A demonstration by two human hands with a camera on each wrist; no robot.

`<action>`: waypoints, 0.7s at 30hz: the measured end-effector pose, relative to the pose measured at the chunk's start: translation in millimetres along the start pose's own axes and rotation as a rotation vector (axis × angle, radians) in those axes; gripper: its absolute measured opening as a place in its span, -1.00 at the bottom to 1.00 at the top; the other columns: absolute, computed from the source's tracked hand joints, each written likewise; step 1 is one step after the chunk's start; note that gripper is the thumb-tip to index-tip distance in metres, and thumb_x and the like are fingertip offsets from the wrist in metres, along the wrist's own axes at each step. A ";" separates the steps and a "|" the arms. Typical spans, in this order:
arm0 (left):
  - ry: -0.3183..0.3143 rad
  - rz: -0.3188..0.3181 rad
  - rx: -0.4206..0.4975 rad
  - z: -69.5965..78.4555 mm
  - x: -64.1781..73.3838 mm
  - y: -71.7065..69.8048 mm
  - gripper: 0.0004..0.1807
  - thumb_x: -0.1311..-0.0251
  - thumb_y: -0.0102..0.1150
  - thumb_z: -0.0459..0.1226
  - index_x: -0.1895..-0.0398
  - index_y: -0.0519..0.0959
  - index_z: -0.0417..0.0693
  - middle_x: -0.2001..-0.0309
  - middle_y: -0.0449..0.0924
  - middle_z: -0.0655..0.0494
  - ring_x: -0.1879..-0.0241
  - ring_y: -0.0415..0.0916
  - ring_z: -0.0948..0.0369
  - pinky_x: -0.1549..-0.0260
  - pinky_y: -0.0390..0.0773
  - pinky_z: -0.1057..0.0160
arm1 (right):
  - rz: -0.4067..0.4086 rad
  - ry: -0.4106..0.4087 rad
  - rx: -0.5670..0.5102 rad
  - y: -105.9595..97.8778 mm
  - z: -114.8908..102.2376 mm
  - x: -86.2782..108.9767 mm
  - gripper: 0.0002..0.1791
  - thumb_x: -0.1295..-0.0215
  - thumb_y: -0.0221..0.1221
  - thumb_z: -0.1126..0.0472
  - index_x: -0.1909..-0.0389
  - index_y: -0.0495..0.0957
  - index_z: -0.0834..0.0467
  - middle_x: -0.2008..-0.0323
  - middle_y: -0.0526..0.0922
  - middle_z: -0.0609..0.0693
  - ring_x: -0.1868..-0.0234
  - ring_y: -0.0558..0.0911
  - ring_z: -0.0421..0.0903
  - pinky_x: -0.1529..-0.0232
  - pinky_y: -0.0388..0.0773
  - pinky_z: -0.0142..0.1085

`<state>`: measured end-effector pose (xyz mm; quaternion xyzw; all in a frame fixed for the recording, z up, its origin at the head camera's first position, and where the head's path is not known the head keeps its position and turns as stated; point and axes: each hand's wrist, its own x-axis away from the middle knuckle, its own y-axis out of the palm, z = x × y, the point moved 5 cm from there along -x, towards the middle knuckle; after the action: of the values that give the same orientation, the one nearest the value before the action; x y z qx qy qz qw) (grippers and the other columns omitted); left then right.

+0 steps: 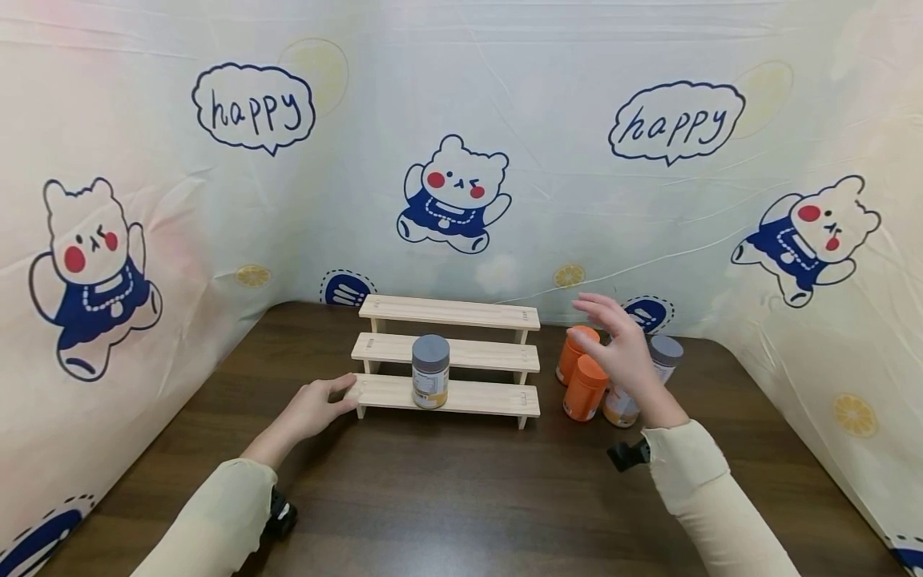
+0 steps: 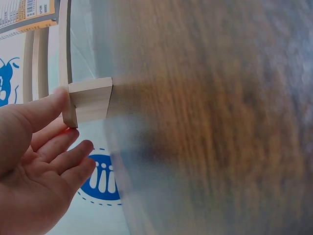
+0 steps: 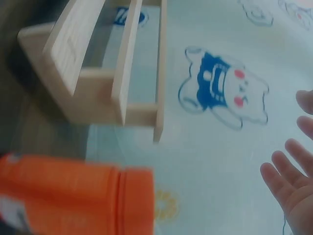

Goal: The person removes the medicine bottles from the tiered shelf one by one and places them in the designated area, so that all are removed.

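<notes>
A three-step wooden rack (image 1: 476, 399) stands on the table. On its lowest step, left of the middle, is an upright jar (image 1: 430, 373) with a grey lid and printed label. My left hand (image 1: 310, 407) pinches the left end of that step, thumb on the board and fingers at its edge, as the left wrist view shows. My right hand (image 1: 626, 361), fingers spread and holding nothing, hovers over a group of jars right of the rack. In it are two orange jars, the nearer one (image 1: 586, 390) in full view, and grey-lidded jars (image 1: 666, 351) partly hidden behind the hand.
The dark wooden table (image 1: 447, 497) ends at a pale cloth backdrop (image 1: 548, 200) printed with cartoon bears and "happy" bubbles, which encloses its back and sides. An orange jar (image 3: 73, 193) lies close below the right wrist camera, beside the rack's end.
</notes>
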<state>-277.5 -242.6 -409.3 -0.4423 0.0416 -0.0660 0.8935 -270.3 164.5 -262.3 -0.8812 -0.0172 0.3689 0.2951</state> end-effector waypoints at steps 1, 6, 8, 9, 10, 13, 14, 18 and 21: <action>0.001 0.000 0.001 -0.1 0.1 0.0 -0.43 -0.24 0.12 -0.17 -0.25 0.31 -0.28 -0.25 0.24 -0.24 -0.21 0.17 -0.17 -0.09 0.22 -0.16 | -0.008 -0.004 0.000 4.5 0.4 -1.8 -0.61 -0.13 0.21 0.45 -0.03 0.48 0.37 -0.13 0.40 0.23 -0.01 0.46 0.17 -0.01 0.38 0.07; -0.002 0.000 0.001 -0.3 0.4 -0.1 -0.43 -0.24 0.11 -0.17 -0.26 0.31 -0.27 -0.25 0.23 -0.22 -0.22 0.17 -0.17 -0.09 0.22 -0.16 | -0.047 -0.063 -0.007 25.1 4.8 -9.7 -0.57 -0.13 0.26 0.34 -0.06 0.50 0.25 -0.15 0.41 0.13 -0.04 0.47 0.08 -0.03 0.39 0.00; -0.004 -0.001 0.002 -0.2 0.4 0.2 -0.43 -0.24 0.11 -0.17 -0.26 0.31 -0.27 -0.25 0.24 -0.22 -0.22 0.17 -0.17 -0.09 0.22 -0.16 | -0.059 -0.093 -0.022 31.6 1.3 -11.7 -0.56 -0.12 0.27 0.34 -0.07 0.50 0.24 -0.15 0.41 0.14 -0.06 0.46 0.08 -0.04 0.39 0.00; -0.005 -0.001 0.003 -0.1 0.5 0.3 -0.43 -0.25 0.11 -0.17 -0.26 0.31 -0.27 -0.25 0.24 -0.22 -0.22 0.17 -0.17 -0.09 0.22 -0.16 | -0.065 -0.105 -0.034 34.8 -1.3 -12.8 -0.55 -0.11 0.28 0.33 -0.07 0.51 0.24 -0.14 0.41 0.14 -0.07 0.46 0.07 -0.04 0.39 0.00; -0.004 -0.001 0.004 0.0 0.5 0.3 -0.43 -0.25 0.11 -0.17 -0.26 0.31 -0.27 -0.25 0.24 -0.23 -0.21 0.17 -0.17 -0.09 0.21 -0.16 | -0.070 -0.115 -0.044 37.9 -4.3 -13.8 -0.55 -0.10 0.28 0.33 -0.07 0.51 0.24 -0.14 0.42 0.13 -0.07 0.46 0.05 -0.04 0.39 -0.02; -0.002 -0.002 0.007 0.5 0.8 0.0 -0.43 -0.25 0.11 -0.18 -0.26 0.31 -0.28 -0.25 0.24 -0.24 -0.21 0.17 -0.18 -0.09 0.21 -0.17 | -0.089 -0.139 -0.080 48.3 -11.0 -17.1 -0.53 -0.09 0.29 0.34 -0.07 0.50 0.26 -0.14 0.42 0.12 -0.10 0.43 0.01 -0.05 0.40 -0.07; -0.003 -0.002 0.007 0.6 0.9 -0.1 -0.43 -0.25 0.11 -0.18 -0.26 0.31 -0.28 -0.25 0.24 -0.24 -0.22 0.17 -0.18 -0.09 0.21 -0.17 | -0.096 -0.145 -0.099 51.9 -12.9 -18.3 -0.53 -0.08 0.30 0.35 -0.07 0.49 0.28 -0.13 0.42 0.13 -0.10 0.43 0.01 -0.04 0.41 -0.08; -0.009 -0.003 0.004 0.2 1.2 0.0 -0.43 -0.25 0.10 -0.16 -0.26 0.31 -0.27 -0.25 0.24 -0.23 -0.22 0.16 -0.18 -0.09 0.21 -0.17 | -0.128 -0.146 -0.146 66.2 -24.2 -21.2 -0.51 -0.07 0.30 0.37 -0.08 0.47 0.33 -0.13 0.42 0.17 -0.09 0.43 0.05 -0.05 0.40 -0.08; -0.008 -0.002 0.002 -0.2 1.1 0.1 -0.43 -0.25 0.10 -0.16 -0.26 0.31 -0.26 -0.25 0.24 -0.22 -0.22 0.16 -0.18 -0.09 0.21 -0.17 | -0.155 -0.144 -0.156 77.3 -31.7 -22.0 -0.50 -0.06 0.31 0.36 -0.08 0.47 0.32 -0.13 0.43 0.15 -0.09 0.43 0.03 -0.05 0.41 -0.11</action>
<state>-276.5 -242.9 -409.6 -0.4418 0.0375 -0.0648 0.8940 -279.9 79.2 -271.8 -0.8687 -0.1350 0.4050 0.2512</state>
